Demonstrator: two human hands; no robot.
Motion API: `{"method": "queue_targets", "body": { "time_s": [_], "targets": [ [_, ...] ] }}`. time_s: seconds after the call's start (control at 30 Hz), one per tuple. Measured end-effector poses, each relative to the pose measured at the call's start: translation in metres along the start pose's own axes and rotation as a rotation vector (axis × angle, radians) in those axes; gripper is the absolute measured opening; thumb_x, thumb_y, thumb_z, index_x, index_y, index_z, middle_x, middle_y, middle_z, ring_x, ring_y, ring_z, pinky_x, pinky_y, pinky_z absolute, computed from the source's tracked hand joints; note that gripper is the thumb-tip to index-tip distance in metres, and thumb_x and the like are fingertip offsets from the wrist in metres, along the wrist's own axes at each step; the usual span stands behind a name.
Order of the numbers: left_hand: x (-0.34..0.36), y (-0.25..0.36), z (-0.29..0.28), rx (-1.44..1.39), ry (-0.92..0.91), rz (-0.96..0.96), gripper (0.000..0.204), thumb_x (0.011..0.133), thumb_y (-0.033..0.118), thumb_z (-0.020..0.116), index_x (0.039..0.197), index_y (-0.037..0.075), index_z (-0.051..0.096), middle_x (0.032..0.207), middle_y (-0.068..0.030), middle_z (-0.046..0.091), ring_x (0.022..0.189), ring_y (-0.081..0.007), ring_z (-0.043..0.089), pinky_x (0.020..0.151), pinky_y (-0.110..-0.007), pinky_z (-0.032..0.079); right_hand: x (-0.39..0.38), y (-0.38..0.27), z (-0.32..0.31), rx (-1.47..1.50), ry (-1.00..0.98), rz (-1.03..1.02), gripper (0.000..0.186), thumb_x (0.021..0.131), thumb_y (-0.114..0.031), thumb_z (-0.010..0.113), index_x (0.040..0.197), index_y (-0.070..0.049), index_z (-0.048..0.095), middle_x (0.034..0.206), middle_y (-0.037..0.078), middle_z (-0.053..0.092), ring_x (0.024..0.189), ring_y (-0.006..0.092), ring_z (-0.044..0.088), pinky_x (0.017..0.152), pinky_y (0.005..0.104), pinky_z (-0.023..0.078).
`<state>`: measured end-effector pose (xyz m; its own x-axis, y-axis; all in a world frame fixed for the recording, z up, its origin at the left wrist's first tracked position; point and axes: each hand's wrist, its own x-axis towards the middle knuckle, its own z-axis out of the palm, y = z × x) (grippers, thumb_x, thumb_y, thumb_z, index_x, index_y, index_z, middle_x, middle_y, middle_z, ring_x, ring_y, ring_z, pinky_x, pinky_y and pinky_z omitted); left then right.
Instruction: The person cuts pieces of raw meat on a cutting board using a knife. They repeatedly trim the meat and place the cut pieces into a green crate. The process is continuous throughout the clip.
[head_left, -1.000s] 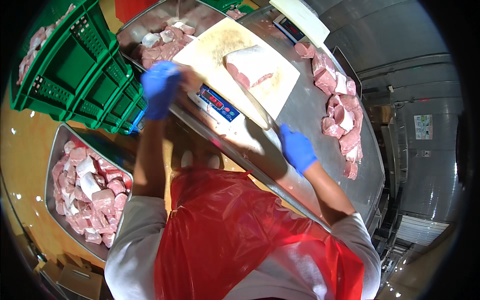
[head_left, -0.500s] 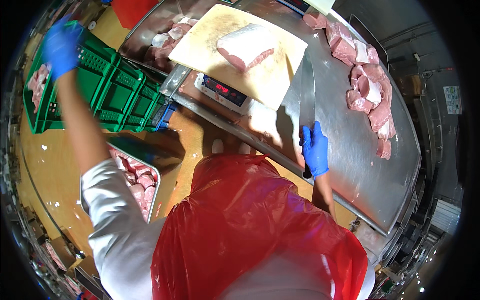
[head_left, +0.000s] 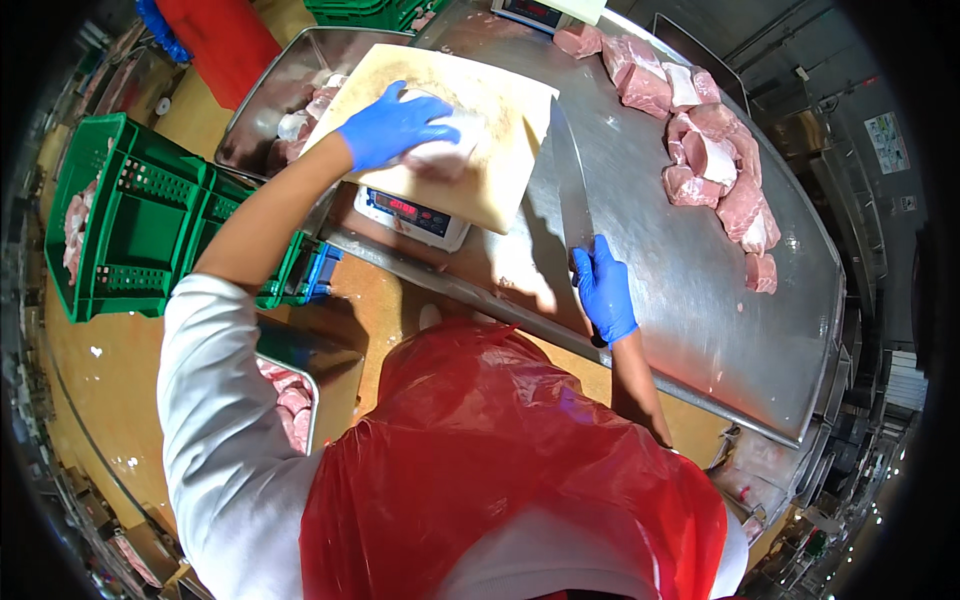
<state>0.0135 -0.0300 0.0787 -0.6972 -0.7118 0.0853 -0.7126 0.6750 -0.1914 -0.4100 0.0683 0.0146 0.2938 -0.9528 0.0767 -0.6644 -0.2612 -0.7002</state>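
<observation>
My left hand (head_left: 398, 128), in a blue glove, lies over a piece of raw meat (head_left: 447, 155) on the pale cutting board (head_left: 500, 110). Its fingers are spread across the top and partly hide the meat. Under the board stands a digital scale (head_left: 410, 218) with a lit red display. My right hand (head_left: 606, 293), also gloved in blue, is closed round the handle of a long knife (head_left: 572, 170). The blade points away from me, low over the steel table (head_left: 700, 340) beside the board's right edge. Most of the handle is hidden by the glove.
Several pieces of raw meat (head_left: 715, 160) lie along the table's far right. A metal tub of meat (head_left: 245, 125) sits left of the board. Green crates (head_left: 150, 220) stand at the left, and a metal tray of meat (head_left: 295, 400) is low beside me. A person's red apron (head_left: 215, 45) shows beyond.
My left hand has moved from above the green crate at the left onto the meat on the board. The right hand still grips the knife. The whole view has shifted slightly.
</observation>
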Motion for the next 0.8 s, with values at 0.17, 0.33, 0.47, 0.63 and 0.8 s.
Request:
{"method": "queue_targets", "body": {
  "time_s": [0.17,0.33,0.47,0.63,0.8],
  "targets": [
    [-0.085,0.015,0.007,-0.272,0.444,-0.365,0.031,0.085,0.007,0.063,0.116,0.011,0.069,0.129,-0.0169,0.061,0.124,-0.0355,0.057,0.107,-0.047,0.043,0.002,-0.007,0.004,-0.079,-0.067,-0.062,0.019,0.103,-0.021,0.056,0.104,-0.002,0.054,0.073,0.021,0.066,0.063,0.0377,0.067,0.056,0.0445,0.05],
    [-0.061,0.123,0.036,-0.555,0.821,-0.713,0.031,0.082,0.004,0.076,0.112,0.004,0.066,0.104,-0.0141,0.065,0.094,-0.0269,0.065,0.084,-0.037,0.054,0.035,-0.056,0.031,-0.193,-0.098,-0.314,0.018,0.102,-0.023,0.055,0.108,-0.006,0.051,0.072,0.026,0.064,0.067,0.0482,0.063,0.057,0.0557,0.049],
    [-0.038,0.145,0.066,-0.521,1.078,-0.95,0.02,0.081,0.004,0.075,0.099,0.006,0.068,0.09,-0.0111,0.066,0.077,-0.0258,0.067,0.071,-0.036,0.055,0.085,-0.127,0.063,-0.231,-0.149,-0.457,0.02,0.102,-0.022,0.055,0.108,-0.003,0.05,0.077,0.029,0.064,0.071,0.05,0.063,0.061,0.0575,0.048],
    [-0.039,0.152,0.073,-0.419,0.989,-1.06,0.01,0.08,0.009,0.075,0.088,0.01,0.068,0.081,-0.0094,0.066,0.072,-0.0259,0.067,0.064,-0.037,0.054,0.129,-0.16,0.104,-0.28,-0.205,-0.577,0.021,0.102,-0.024,0.051,0.113,-0.006,0.05,0.078,0.026,0.066,0.072,0.0474,0.065,0.063,0.0554,0.051],
    [-0.054,0.155,0.084,-0.425,1.057,-1.094,0.01,0.08,0.009,0.076,0.086,0.01,0.069,0.078,-0.0099,0.066,0.068,-0.0259,0.066,0.062,-0.037,0.054,0.108,-0.116,0.06,-0.447,-0.461,-0.54,0.022,0.101,-0.023,0.052,0.114,-0.005,0.05,0.079,0.027,0.065,0.073,0.0483,0.064,0.064,0.0554,0.051]
  ]
}}
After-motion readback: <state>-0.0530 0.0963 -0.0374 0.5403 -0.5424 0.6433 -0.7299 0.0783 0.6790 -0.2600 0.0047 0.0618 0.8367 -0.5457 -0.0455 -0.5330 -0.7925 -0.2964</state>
